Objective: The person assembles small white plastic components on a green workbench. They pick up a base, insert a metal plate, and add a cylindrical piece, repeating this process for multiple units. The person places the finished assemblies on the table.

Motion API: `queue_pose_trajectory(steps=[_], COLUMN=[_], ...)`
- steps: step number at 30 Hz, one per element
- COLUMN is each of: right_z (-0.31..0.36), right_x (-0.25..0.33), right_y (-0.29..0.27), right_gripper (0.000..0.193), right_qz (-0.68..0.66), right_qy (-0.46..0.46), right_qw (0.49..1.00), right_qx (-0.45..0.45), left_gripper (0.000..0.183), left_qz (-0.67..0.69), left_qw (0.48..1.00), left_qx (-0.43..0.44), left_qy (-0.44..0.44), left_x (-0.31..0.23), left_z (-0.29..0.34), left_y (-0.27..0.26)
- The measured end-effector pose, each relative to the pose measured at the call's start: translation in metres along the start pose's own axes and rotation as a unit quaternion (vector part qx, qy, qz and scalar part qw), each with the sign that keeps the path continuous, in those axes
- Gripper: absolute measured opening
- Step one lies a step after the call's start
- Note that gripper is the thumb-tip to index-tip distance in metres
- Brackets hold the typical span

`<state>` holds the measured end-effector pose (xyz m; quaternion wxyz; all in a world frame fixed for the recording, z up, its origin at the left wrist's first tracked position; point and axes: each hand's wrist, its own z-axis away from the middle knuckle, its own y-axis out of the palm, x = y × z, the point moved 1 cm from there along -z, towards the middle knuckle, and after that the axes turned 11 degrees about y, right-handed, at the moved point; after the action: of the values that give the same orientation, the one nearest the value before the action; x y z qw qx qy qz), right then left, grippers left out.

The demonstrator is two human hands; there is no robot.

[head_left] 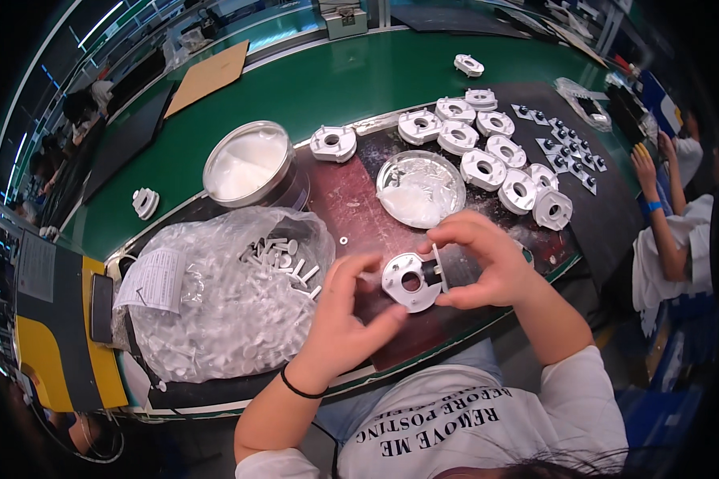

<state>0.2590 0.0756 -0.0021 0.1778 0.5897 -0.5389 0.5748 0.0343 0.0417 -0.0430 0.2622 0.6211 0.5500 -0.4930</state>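
Observation:
My right hand (487, 259) pinches a small flat metal plate (442, 267) on edge between thumb and fingers. A black block (431, 273) on the plate's left face meets the side of a round white plastic housing (401, 281). This housing has a centre hole and raised posts. My left hand (345, 315) curls round the housing's left side, its thumb on the lower edge and the fingertips slightly blurred. Just beyond my hands sits a round metal dish (421, 164) with clear plastic film in it. A small white washer (343, 240) lies left of the housing.
At left, a large clear bag (216, 319) holds white plastic pins, beside a yellow-grey machine (52, 319). Behind it stands a metal tin (216, 180) of white material. Several white housings (484, 169) cluster back right, near rows of small black-topped plates (569, 152). Another person's arm (669, 231) shows far right.

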Motion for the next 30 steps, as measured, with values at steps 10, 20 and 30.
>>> queue_pose_trajectory(steps=[10,20,30], right_z=[-0.017,-0.012,-0.012], right_x=[0.000,-0.013,-0.014], right_y=[0.010,0.005,-0.002], right_gripper=[0.032,0.025,0.019], right_qz=[0.286,0.249,0.236], right_qy=[-0.074,-0.101,-0.108], right_qw=[0.941,0.948,0.947], right_qx=[0.167,0.172,0.190], left_gripper=[0.109,0.105,0.099], left_qz=[-0.194,-0.151,-0.099], left_qw=[0.976,0.982,0.981], left_qx=[0.043,0.078,0.129], left_qy=[0.089,0.084,0.105], left_x=[0.019,0.023,0.028], left_z=[-0.007,-0.008,-0.014], left_y=[0.025,0.020,0.010])
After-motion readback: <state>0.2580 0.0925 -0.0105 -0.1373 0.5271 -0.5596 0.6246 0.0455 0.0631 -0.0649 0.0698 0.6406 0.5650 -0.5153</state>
